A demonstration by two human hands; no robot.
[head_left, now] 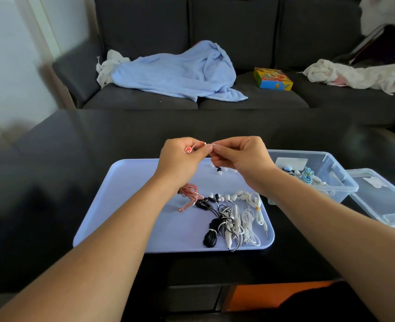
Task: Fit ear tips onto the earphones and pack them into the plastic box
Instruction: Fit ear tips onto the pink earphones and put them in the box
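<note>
Above the far edge of the lilac tray [126,205], my left hand [180,156] grips a red-and-white earbud [188,149]; its pink striped cable [188,194] hangs down onto the tray. My right hand [240,156] pinches a small white ear tip [212,144] right at the earbud's nozzle. Loose white and black ear tips [219,170] lie on the tray under my hands. Several coiled black and white earphones [231,217] sit at the tray's right side. The clear plastic box [338,173] to the right holds a few earphones, one with a light blue cable.
The box's clear lid [382,201] lies to the right of the box on the black table [64,159]. Behind the table stands a dark sofa with a blue blanket [175,73], a colourful carton [273,79] and white cloths.
</note>
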